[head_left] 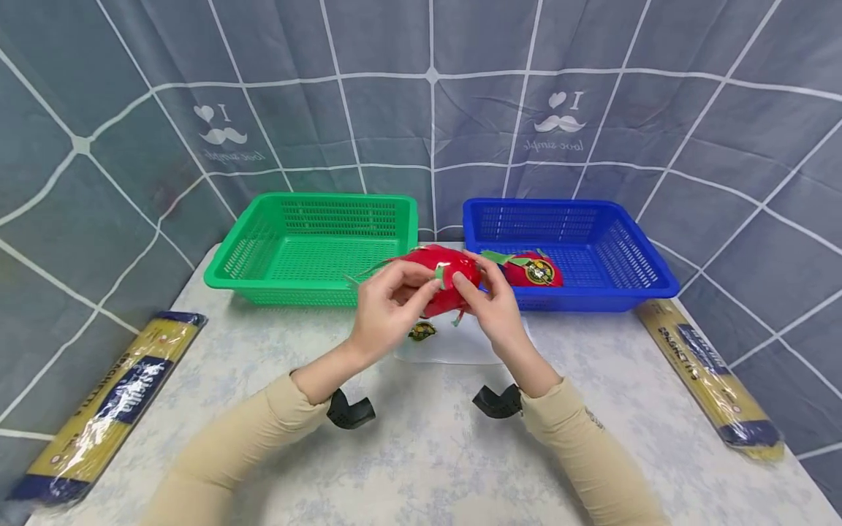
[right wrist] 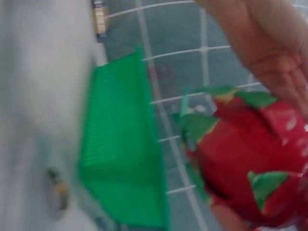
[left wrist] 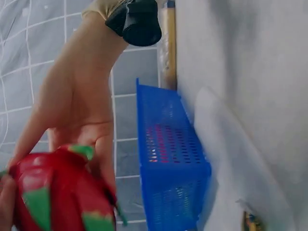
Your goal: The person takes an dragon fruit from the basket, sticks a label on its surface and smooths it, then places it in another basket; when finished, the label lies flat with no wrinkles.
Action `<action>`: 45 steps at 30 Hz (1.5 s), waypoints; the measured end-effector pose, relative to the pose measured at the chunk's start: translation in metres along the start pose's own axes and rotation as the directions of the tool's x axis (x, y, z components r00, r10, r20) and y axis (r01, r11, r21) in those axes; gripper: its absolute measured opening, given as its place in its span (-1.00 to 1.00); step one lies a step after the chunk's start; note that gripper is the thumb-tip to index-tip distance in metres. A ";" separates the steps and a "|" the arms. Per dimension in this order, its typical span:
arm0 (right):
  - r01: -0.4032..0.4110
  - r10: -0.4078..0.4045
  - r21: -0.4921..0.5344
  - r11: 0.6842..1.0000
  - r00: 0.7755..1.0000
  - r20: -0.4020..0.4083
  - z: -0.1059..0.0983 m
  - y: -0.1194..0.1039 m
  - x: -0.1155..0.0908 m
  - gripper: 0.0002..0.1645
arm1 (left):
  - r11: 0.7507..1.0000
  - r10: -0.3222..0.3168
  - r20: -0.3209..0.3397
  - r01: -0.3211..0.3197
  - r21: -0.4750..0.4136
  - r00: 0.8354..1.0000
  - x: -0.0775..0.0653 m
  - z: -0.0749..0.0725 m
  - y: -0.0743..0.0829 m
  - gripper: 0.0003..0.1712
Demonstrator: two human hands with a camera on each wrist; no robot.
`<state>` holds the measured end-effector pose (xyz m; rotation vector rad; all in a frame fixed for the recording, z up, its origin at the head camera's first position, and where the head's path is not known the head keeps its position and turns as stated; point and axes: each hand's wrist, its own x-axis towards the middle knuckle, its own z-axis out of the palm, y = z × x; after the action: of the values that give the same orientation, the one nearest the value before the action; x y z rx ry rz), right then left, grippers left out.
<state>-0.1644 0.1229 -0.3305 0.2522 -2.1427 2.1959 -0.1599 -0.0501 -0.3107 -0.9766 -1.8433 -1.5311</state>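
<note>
A red dragon fruit with green scale tips is held up between both hands over the table. My left hand grips it from the left, thumb and fingers bent at its near side. On the opposite side, my right hand grips it with thumb and fingers. The left wrist view catches the fruit blurred, with the right hand behind it. Below lies a white sheet bearing a black and yellow sticker. A similar fruit with such a sticker sits in the blue basket.
A green basket stands at the back left, a blue basket at the back right. Spaghetti packs lie at both sides, one on the left and one on the right. Grey tiled-pattern cloth encloses the table.
</note>
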 end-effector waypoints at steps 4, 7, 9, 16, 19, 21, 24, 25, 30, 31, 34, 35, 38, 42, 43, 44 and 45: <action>0.038 -0.039 0.017 0.999 0.998 0.049 -0.021 0.022 -0.014 -0.42 | 0.982 0.164 0.047 -0.167 0.092 0.985 -0.021 -0.003 0.000 -0.83; 0.097 -0.102 0.046 0.994 0.989 0.109 -0.038 0.038 -0.025 -0.41 | 0.939 0.277 0.038 -0.279 0.200 0.960 -0.035 -0.011 -0.005 -0.71; 0.144 -0.153 0.066 0.987 0.975 0.162 -0.050 0.047 -0.029 -0.40 | 0.936 0.226 0.064 -0.235 0.264 0.972 -0.045 -0.017 -0.010 -0.60; 0.290 -0.302 0.086 0.953 0.885 0.356 -0.078 0.071 -0.038 -0.31 | 0.925 -0.296 0.324 0.185 0.331 0.899 -0.082 -0.019 -0.031 -0.19; 0.309 -0.301 0.049 0.950 0.863 0.405 -0.081 0.079 -0.039 -0.28 | 0.910 -0.372 0.369 0.254 0.328 0.852 -0.093 -0.013 -0.035 -0.08; 0.313 -0.295 0.030 0.949 0.853 0.430 -0.082 0.085 -0.040 -0.28 | 0.907 -0.385 0.377 0.270 0.323 0.843 -0.099 -0.009 -0.037 -0.03; 0.327 -0.300 0.027 0.945 0.827 0.476 -0.084 0.091 -0.039 -0.28 | 0.913 -0.381 0.374 0.279 0.297 0.846 -0.105 -0.005 -0.038 -0.01; 0.321 -0.298 0.038 0.946 0.819 0.490 -0.085 0.093 -0.039 -0.28 | 0.919 -0.370 0.375 0.275 0.284 0.850 -0.107 -0.003 -0.038 -0.02; 0.234 -0.240 0.085 0.968 0.787 0.569 -0.091 0.096 -0.039 -0.31 | 0.942 -0.302 0.380 0.212 0.260 0.874 -0.114 0.002 -0.038 -0.12; 0.206 -0.215 0.083 0.975 0.784 0.583 -0.092 0.095 -0.040 -0.31 | 0.945 -0.287 0.378 0.194 0.264 0.880 -0.115 0.003 -0.038 -0.14; 0.137 -0.145 0.061 0.989 0.768 0.624 -0.095 0.093 -0.040 -0.24 | 0.950 -0.240 0.369 0.139 0.280 0.898 -0.117 0.005 -0.038 -0.18; 0.128 -0.131 0.051 0.990 0.760 0.636 -0.096 0.092 -0.040 -0.21 | 0.952 -0.223 0.365 0.121 0.282 0.904 -0.118 0.006 -0.038 -0.20; 0.127 -0.078 -0.028 0.991 0.755 0.652 -0.098 0.090 -0.040 -0.12 | 0.956 -0.186 0.350 0.087 0.279 0.918 -0.119 0.007 -0.039 -0.28; 0.199 -0.065 -0.137 0.970 0.762 0.644 -0.099 0.086 -0.041 -0.12 | 0.960 -0.185 0.343 0.095 0.263 0.921 -0.120 0.007 -0.040 -0.33; 0.214 -0.067 -0.154 0.965 0.764 0.642 -0.099 0.086 -0.042 -0.12 | 0.960 -0.188 0.341 0.099 0.260 0.921 -0.120 0.007 -0.040 -0.31; 0.230 -0.073 -0.164 0.959 0.764 0.641 -0.099 0.085 -0.042 -0.12 | 0.961 -0.190 0.339 0.104 0.254 0.921 -0.121 0.007 -0.040 -0.30; 0.238 -0.076 -0.171 0.956 0.765 0.640 -0.098 0.084 -0.043 -0.12 | 0.962 -0.194 0.336 0.111 0.251 0.922 -0.121 0.007 -0.041 -0.28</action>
<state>-0.1429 0.2215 -0.4226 1.2651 -2.5375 1.8877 -0.1218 -0.0694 -0.4309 -1.0752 -2.3423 -1.2462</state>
